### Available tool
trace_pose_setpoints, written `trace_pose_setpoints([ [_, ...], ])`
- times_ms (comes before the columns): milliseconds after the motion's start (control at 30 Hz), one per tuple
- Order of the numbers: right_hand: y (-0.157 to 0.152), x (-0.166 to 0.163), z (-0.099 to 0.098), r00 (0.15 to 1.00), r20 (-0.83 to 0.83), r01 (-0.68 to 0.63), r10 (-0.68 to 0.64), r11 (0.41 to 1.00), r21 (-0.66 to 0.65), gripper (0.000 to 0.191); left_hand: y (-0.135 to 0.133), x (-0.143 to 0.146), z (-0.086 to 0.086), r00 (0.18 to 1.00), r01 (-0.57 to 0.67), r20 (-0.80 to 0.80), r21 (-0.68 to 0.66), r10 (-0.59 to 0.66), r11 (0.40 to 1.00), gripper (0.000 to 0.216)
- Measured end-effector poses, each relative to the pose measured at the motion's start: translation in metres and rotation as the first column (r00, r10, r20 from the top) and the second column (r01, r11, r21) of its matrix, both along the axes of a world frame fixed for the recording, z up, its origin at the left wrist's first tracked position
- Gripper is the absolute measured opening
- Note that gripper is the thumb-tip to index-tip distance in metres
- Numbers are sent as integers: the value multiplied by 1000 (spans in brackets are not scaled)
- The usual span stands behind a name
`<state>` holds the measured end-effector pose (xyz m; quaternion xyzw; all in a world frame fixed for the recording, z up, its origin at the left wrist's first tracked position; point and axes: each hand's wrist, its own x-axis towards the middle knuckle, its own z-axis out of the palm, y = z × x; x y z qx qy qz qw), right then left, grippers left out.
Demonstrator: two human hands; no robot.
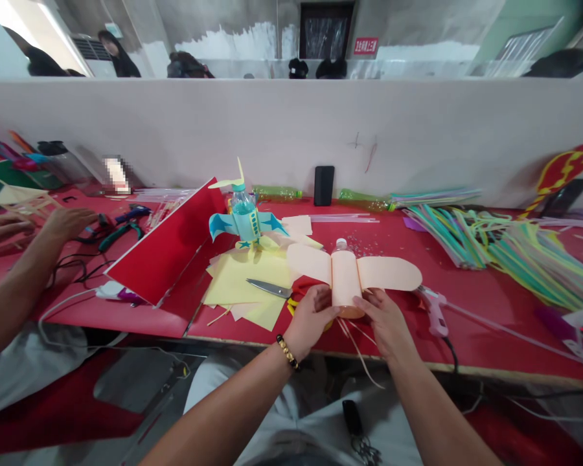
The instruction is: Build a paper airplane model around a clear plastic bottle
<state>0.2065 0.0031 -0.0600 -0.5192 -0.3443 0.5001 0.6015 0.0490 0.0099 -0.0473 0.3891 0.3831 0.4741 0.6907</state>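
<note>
The bottle (346,285), wrapped in cream paper, sits in front of the person, between the two grips. Its long axis runs away from the body, cap (341,244) at the far end and base nearest; whether that base rests on the desk (486,330) or is held just above it, I cannot tell. The left grip (315,318) holds the bottle's lower left side and the right grip (385,318) its lower right, thumb on the wrapper, so neither is clearly nearer. A left wing (309,263) and a right wing (391,274) spread from the bottle's sides, crosswise to that axis.

Left of the bottle, scissors (271,287) lie on yellow paper (238,275), hemming that side. To its right, a glue gun (435,314) lies just beyond the right wing's tip. The desk's front edge is close on the bottle's near side, while more room opens beyond the cap, among scattered bits (364,248)
</note>
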Motion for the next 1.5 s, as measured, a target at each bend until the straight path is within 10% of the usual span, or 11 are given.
trace_pose_setpoints([
  [1500,0,2,-7,995,52,89,-87,996,-28,41,0,-2,-18,961,159,-260,264,-89,951,49],
])
